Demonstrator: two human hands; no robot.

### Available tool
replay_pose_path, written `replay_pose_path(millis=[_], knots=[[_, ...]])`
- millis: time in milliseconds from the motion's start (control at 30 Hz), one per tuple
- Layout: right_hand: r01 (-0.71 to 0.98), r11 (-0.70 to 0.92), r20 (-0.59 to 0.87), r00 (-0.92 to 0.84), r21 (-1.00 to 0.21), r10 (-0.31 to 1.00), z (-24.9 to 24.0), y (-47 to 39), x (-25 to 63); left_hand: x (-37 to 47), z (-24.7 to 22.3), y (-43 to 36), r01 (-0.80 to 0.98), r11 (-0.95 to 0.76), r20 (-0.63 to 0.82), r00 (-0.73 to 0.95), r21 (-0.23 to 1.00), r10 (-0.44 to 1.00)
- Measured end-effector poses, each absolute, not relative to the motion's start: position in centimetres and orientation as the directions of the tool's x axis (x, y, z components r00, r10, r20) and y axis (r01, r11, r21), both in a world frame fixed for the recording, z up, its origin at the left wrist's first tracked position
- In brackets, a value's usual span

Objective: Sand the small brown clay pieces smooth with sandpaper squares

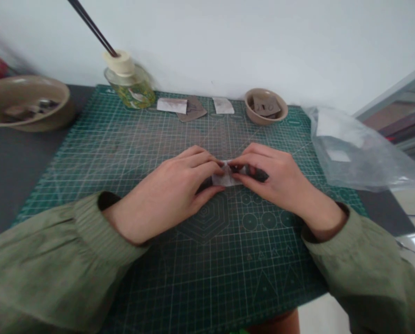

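A small piece of white paper [224, 179], creased and slightly see-through, lies on the green cutting mat [207, 260] between my two hands. My left hand [176, 185] comes in from the left, its thumb and fingertips closed on the paper's left part. From the other side, my right hand [277, 176] pinches at the paper's right part with thumb and forefinger. A tiny dark spot shows between the right fingertips; what it is I cannot make out. The fingers hide part of the paper.
A reed diffuser bottle [132, 90], a white strip [171, 105] overlapping a grey-brown piece [193, 111], another white piece [223, 105] and a small bowl [263, 119] line the wall. Left stands a larger bowl [50, 116]; right lies a clear plastic bag [353, 162].
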State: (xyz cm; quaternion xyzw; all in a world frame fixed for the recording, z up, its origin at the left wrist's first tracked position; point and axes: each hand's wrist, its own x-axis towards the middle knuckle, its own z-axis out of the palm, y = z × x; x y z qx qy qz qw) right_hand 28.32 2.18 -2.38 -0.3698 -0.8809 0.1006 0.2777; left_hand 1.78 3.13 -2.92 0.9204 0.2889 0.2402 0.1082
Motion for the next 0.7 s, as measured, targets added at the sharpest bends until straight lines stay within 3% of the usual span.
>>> replay_pose_path(millis=[533,700], knots=[[0.615,0.662,0.378,-0.543,-0.428,0.750,-2.43,2.50,27.80,1.61,-2.89,2.87,0.498,-0.781,0.363,0.696,0.376,0.619],[0.619,0.660,0.399,-0.526,-0.427,0.751,-2.71,2.69,27.82,1.52,-2.95,2.74,0.518,-0.792,0.366,0.703,0.323,0.610]])
